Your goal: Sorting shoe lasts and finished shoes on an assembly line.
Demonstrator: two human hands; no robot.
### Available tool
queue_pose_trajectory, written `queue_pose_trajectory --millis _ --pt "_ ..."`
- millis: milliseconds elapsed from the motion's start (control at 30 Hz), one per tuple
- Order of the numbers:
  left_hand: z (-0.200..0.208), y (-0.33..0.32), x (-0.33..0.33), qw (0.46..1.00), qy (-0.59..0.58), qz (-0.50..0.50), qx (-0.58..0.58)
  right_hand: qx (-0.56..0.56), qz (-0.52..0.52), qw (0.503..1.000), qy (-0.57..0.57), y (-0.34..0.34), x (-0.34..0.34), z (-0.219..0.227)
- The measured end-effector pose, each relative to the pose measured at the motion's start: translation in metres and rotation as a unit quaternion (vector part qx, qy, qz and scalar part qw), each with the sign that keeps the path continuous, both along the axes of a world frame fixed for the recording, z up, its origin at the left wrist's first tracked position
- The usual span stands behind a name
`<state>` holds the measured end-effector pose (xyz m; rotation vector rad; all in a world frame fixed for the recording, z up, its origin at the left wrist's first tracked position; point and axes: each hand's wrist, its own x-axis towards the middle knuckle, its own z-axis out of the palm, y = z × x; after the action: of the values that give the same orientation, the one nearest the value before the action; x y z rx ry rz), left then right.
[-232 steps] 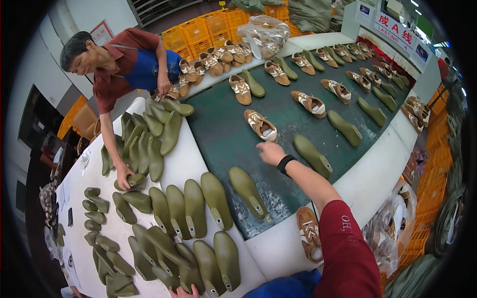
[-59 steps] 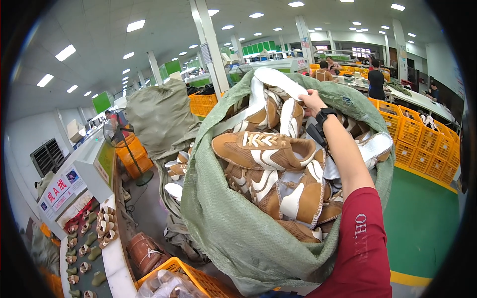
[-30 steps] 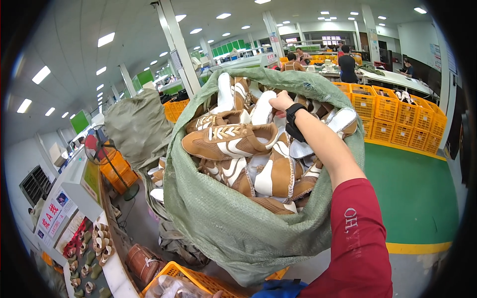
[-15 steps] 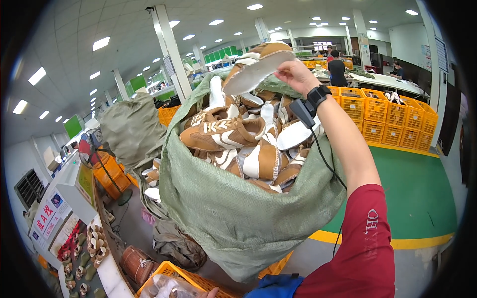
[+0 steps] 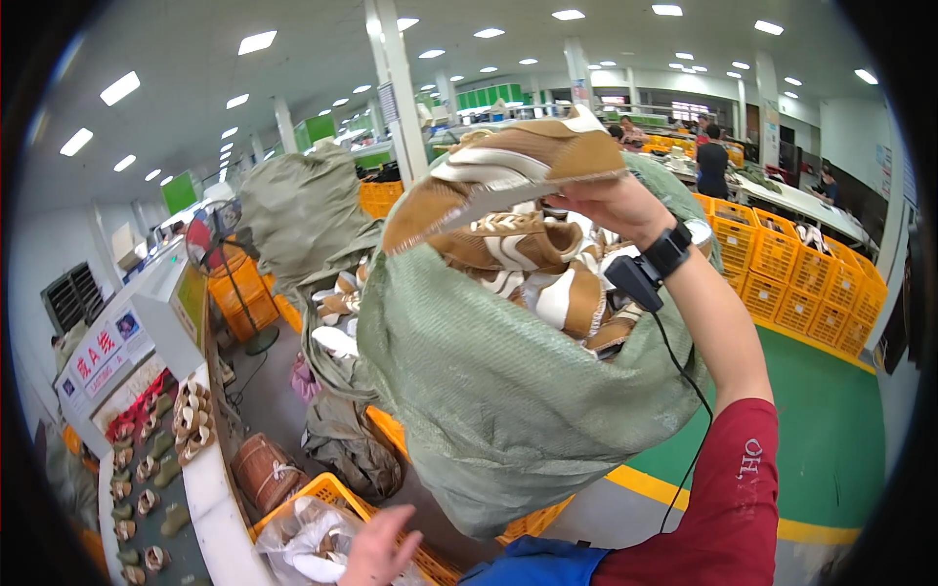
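My right hand (image 5: 625, 207) grips a brown and white shoe upper (image 5: 508, 161) by its underside, holding it above a big green woven sack (image 5: 508, 420). Its toe end tilts down to the left. Packed in the sack are more uppers of the same kind, such as one with white lacing (image 5: 513, 246). Low in the view, my left hand (image 5: 381, 549) holds nothing, fingers spread. It is over an orange crate (image 5: 322, 485) lined with a clear plastic bag (image 5: 303, 527), which holds white pieces.
Left of the crate runs a conveyor (image 5: 210, 488) carrying small shoes and green forms. A brown bundle (image 5: 264, 464) and a second sack (image 5: 293, 230) stand nearby. Stacked yellow crates (image 5: 772, 254) line the right. Behind them, people sit or stand at long tables. A black cable hangs from my right wrist.
My right hand has brought the shoe upper nearer and turned it so its side shows. My left hand has come further into view above the bagged crate. The view has shifted left.
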<state>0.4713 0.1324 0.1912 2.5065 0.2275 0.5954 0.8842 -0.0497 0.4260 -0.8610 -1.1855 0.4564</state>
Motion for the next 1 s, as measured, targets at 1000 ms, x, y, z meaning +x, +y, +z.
queue_pose_trajectory --millis 1000 --pt "0.123 0.005 0.122 0.965 -0.211 -0.105 0.118 -0.170 -0.411 0.712 -0.543 0.021 0.068 -0.036"
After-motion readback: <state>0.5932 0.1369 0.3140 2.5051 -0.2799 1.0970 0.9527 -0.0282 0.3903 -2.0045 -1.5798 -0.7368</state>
